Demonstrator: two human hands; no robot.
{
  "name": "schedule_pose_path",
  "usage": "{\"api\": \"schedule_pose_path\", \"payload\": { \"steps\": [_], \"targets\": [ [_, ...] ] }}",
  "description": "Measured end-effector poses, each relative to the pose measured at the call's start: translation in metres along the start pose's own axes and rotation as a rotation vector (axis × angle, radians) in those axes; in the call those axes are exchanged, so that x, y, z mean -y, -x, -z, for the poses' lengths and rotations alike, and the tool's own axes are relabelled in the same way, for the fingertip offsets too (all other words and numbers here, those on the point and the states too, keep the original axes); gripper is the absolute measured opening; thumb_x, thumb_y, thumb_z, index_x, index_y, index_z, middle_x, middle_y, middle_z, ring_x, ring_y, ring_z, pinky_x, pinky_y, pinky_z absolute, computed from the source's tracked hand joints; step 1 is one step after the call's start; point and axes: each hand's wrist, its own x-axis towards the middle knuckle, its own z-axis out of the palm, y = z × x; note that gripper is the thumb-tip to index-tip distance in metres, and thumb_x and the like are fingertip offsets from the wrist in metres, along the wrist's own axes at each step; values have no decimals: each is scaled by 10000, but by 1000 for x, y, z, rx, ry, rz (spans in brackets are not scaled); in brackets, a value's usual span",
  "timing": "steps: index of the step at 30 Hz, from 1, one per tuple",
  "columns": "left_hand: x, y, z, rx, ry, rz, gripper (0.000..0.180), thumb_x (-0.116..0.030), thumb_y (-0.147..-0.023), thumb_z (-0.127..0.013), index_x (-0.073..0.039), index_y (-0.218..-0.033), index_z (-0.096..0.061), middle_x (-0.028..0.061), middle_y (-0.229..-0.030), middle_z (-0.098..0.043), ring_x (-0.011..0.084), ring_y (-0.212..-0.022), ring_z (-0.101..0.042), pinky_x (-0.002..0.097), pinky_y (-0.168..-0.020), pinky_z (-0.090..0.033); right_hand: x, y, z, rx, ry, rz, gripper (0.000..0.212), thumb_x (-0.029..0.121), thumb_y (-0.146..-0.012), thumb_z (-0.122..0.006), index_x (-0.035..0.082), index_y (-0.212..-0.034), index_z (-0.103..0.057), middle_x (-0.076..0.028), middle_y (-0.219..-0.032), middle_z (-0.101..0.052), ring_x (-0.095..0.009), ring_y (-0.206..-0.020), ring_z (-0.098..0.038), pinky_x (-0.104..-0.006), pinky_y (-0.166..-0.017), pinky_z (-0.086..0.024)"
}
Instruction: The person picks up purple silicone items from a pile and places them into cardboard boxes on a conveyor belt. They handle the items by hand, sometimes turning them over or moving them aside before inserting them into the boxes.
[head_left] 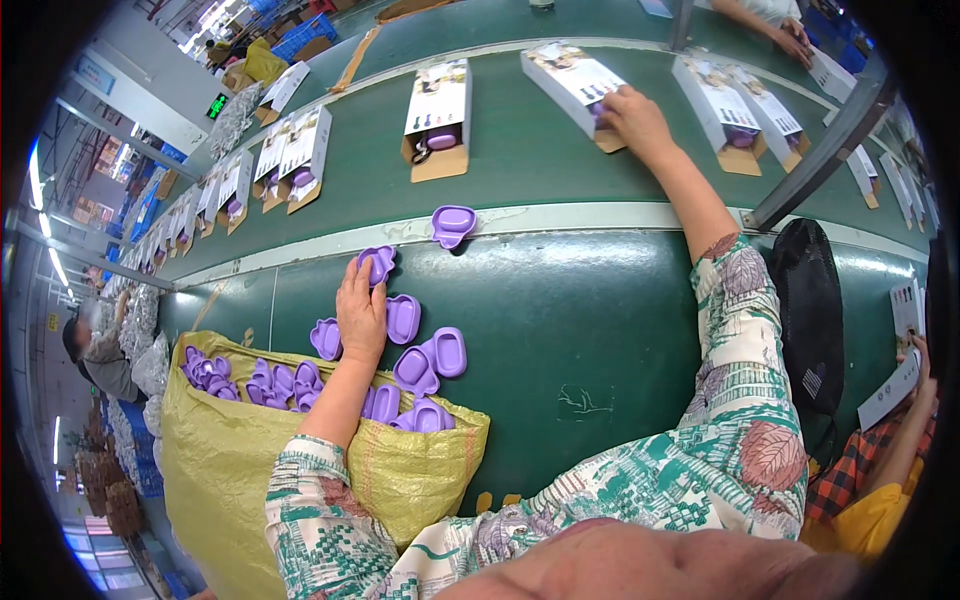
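Left hand [362, 316]: fingers together, purple dish [384, 262] at fingertips, counter [570, 330] far edge. Right hand [636, 122]: at white box [566, 78] opening; pinch indeterminable.

The woven sack [250, 460] is at the person's left, with plastic dishes [282, 382] in its mouth. On the desk [590, 330], 4 loose dishes [403, 318] lie between the sack and the guide rail [600, 217]; 1 more is at the left hand [362, 312], and 1 sits on the rail. Beyond the rail, cartons [437, 105] lie along the conveyor belt [370, 160], 1 under the right hand [640, 122]. The mesh bag [808, 320] is right of the right forearm.
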Motion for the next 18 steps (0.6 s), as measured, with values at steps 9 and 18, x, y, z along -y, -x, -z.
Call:
{"api": "schedule_pose_path", "payload": {
  "steps": [9, 18],
  "targets": [
    [2, -4, -1, -22, -16, -18, 421, -211, -880, -526, -42, -1265, -492, 215, -1312, -471, 373, -1183, -460, 431, -995, -349, 90, 23, -14, -289, -211, 405, 220, 11, -760, -535, 54, -969, -590, -135, -862, -603, -304, -811, -602, -383, -726, -496],
    [3, -2, -2, -26, 5, -21, 431, -215, -876, -531, -45, -1271, -491, 213, -1319, -466, 374, -1180, -460, 435, -993, -352, 172, 38, -37, 83, -168, 781, 145, 131, -796, -513, 78, -924, -556, -76, -931, -551, -230, -929, -535, -351, -752, -442]
  ]
}}
